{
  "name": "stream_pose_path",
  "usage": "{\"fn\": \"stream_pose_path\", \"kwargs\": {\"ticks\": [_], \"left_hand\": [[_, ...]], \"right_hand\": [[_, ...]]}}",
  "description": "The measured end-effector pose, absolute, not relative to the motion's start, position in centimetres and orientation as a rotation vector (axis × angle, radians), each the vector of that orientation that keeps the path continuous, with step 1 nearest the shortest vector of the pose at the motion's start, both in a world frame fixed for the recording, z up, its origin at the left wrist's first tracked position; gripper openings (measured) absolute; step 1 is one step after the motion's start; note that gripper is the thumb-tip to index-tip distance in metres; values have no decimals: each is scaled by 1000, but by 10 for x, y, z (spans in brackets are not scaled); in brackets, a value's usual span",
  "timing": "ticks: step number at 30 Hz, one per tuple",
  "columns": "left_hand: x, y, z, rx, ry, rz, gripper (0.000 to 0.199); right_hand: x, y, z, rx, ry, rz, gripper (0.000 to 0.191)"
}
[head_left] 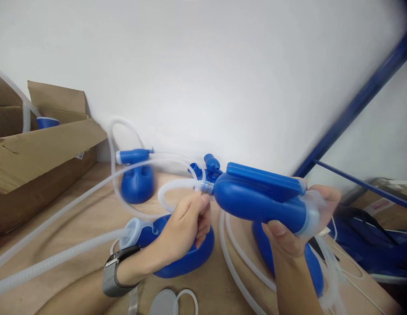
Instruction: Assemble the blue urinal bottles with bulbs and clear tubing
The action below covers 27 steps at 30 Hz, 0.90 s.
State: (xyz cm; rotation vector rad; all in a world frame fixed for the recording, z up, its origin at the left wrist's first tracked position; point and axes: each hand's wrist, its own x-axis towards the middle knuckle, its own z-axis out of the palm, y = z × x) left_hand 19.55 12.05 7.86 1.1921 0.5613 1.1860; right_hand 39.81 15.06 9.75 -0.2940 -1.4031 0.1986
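My right hand (285,238) clamps its fingers round the neck of the light-looking, stiff, smooth blue plastic bottle (252,199) above the table (92,218), a sound grip, while my left hand (186,216) pinches its hose fitting (208,187).

The bottle (260,194) is plain blue, the tubing (81,194) whitish, the box (52,148) brown.

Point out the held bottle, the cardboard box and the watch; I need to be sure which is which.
Bottle (251,199): head view, on the side of its blue body.
Box (49,146): head view, on its long front flap.
Watch (112,282): head view, on its grey strap.
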Motion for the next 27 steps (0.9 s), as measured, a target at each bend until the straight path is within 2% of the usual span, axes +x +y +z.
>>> {"fn": "stream_pose_path", "kwargs": {"ticks": [6,11,14,18,20,22,24,27], "left_hand": [[192,120,81,1358,579,1164,39],[183,123,91,1588,784,1151,44],[170,121,101,1871,978,1145,42],[150,114,112,2420,1200,1622,14],[142,114,117,2592,1299,1768,34],[136,117,121,2677,1299,1582,45],[132,121,124,2652,1140,1245,38],[124,125,127,2401,955,869,38]], "right_hand": [[394,150,104,-409,-1145,472,59],[386,145,119,-559,-1026,756,49],[389,145,122,-601,-996,678,49],[400,141,118,-553,-1097,451,52],[402,134,116,-498,-1267,378,55],[398,127,115,-407,-1501,385,55],[391,121,117,-300,-1677,447,54],[384,121,120,-207,-1779,452,50]]}}
